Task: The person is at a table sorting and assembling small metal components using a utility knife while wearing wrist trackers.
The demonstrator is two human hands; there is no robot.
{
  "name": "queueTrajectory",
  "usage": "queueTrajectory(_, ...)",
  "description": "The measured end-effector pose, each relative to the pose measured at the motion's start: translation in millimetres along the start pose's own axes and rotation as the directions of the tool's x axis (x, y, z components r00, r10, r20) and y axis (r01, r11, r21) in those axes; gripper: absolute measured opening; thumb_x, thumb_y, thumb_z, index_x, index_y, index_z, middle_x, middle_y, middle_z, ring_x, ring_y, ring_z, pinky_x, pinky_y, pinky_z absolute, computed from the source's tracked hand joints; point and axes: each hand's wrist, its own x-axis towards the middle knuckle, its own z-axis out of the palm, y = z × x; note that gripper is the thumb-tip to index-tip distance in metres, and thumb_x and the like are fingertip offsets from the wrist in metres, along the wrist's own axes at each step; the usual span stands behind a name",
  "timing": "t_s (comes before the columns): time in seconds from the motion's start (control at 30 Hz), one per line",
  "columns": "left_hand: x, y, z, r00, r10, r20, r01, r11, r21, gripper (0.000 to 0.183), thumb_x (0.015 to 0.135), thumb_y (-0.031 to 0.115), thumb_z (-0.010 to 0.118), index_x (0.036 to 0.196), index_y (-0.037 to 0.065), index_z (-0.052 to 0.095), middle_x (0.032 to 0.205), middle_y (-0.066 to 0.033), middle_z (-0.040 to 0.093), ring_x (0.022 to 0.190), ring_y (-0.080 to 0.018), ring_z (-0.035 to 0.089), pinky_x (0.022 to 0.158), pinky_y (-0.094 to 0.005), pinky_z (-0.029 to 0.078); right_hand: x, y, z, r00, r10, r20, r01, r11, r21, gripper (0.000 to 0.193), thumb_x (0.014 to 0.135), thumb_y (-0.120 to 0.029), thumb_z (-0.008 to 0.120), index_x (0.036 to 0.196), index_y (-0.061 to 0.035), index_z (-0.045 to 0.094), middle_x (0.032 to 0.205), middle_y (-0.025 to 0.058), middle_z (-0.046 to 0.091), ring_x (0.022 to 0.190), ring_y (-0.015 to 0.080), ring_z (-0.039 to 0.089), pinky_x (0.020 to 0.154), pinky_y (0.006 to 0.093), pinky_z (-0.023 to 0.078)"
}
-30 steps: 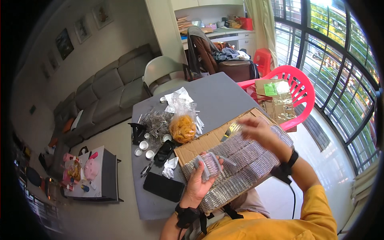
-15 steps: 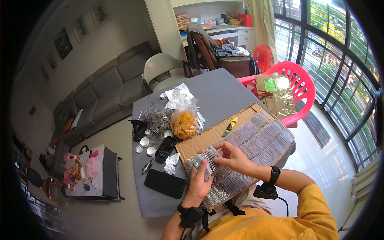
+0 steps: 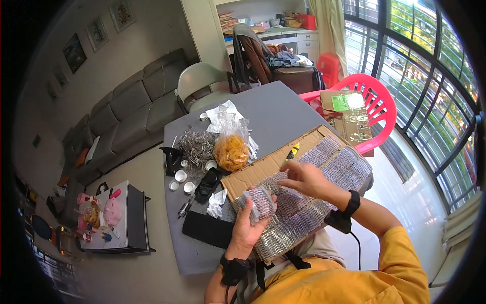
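Observation:
My left hand (image 3: 246, 229) is wrapped round a bundle of thin, silvery, rod-like pieces (image 3: 260, 203) with greyish ends; their exact kind is too small to make out. My right hand (image 3: 308, 178) hovers just beyond the bundle, apart from it, with fingers bent and thumb and fingertips separated; nothing shows between them. Beneath both hands lies a cardboard tray (image 3: 242, 183), tilted toward my lap, carrying close-packed rows of small shiny metal pieces (image 3: 344, 169). A yellow and black cutter (image 3: 292, 151) rests on its bare far strip.
Left of the tray are a bag of yellow rubber bands (image 3: 232, 153), a heap of thin metal pieces (image 3: 195, 147), white caps (image 3: 180, 176), crumpled tissue (image 3: 216, 203) and a black phone (image 3: 205, 229). A pink chair (image 3: 389, 114) holding a cardboard box (image 3: 354, 119) stands beyond the grey table (image 3: 273, 109).
My right hand has let go of the bundle and moved up and right, away from it. The left hand keeps the bundle, now turned so its row of pieces faces up.

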Motion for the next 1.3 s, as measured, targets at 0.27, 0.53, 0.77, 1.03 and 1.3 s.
queueTrajectory(0.27, -1.7, 4.5, -9.6, 0.998, -0.05, 0.041, 0.052, 0.997, -0.059, 0.041, 0.08, 0.032, 0.06, 0.116, 0.017, 0.046, 0.114, -0.0134, 0.049, 0.11, -0.031, 0.045, 0.092, -0.0448, 0.04, -20.0, 24.0, 18.2, 0.992, -0.077, 0.098, 0.108, 0.924, -0.366, 0.04, 0.066, -0.027, 0.07, 0.099, -0.0101, 0.056, 0.082, 0.008, 0.059, 0.076, 0.025, 0.058, 0.066, 0.0341, 0.047)
queueTrajectory(0.53, -9.4, 9.6, -5.5, 0.978, -0.181, 0.105, 0.184, 0.983, -0.023, 0.045, 0.08, 0.035, 0.058, 0.118, 0.017, 0.043, 0.113, -0.0158, 0.049, 0.107, -0.0309, 0.048, 0.091, -0.0457, 0.041, -8.0, 31.5, -11.5, 0.974, -0.026, 0.223, -0.058, 0.931, 0.362, 0.034, 0.075, -0.015, 0.066, 0.105, -0.0057, 0.055, 0.086, 0.0056, 0.06, 0.076, 0.012, 0.056, 0.065, 0.0261, 0.046)
queueTrajectory(0.77, -12.6, -2.9, 0.8, 0.873, -0.473, 0.119, 0.466, 0.881, 0.087, 0.06, 0.08, 0.04, 0.058, 0.124, 0.004, 0.037, 0.116, -0.018, 0.049, 0.105, -0.0332, 0.051, 0.089, -0.0456, 0.044, 7.6, -31.9, -29.4, 0.737, -0.551, 0.391, 0.253, 0.761, 0.597, 0.021, 0.079, -0.014, 0.063, 0.097, -0.0025, 0.06, 0.086, 0.0028, 0.061, 0.077, 0.0091, 0.056, 0.066, 0.0236, 0.045)
queueTrajectory(1.03, -9.7, -15.5, -2.2, 0.844, -0.507, 0.174, 0.505, 0.861, 0.06, 0.068, 0.077, 0.042, 0.059, 0.124, -0.001, 0.035, 0.118, -0.0218, 0.045, 0.104, -0.0357, 0.05, 0.087, -0.0484, 0.044, 7.7, -29.8, -12.9, 0.635, -0.561, 0.532, 0.199, 0.783, 0.589, 0.019, 0.077, -0.015, 0.064, 0.092, -0.0033, 0.062, 0.086, 0.0035, 0.056, 0.083, 0.0141, 0.051, 0.067, 0.0268, 0.042)
queueTrajectory(1.3, -5.7, -17.5, 2.1, 0.876, -0.448, 0.178, 0.459, 0.888, -0.025, 0.061, 0.077, 0.04, 0.061, 0.125, 0.012, 0.036, 0.115, -0.018, 0.046, 0.106, -0.034, 0.048, 0.088, -0.0483, 0.043, -2.6, -9.5, -11.4, 0.807, -0.545, 0.226, 0.477, 0.828, 0.293, 0.048, 0.07, -0.029, 0.07, 0.109, -0.0077, 0.05, 0.097, 0.009, 0.05, 0.102, 0.025, 0.045, 0.085, 0.0345, 0.038)
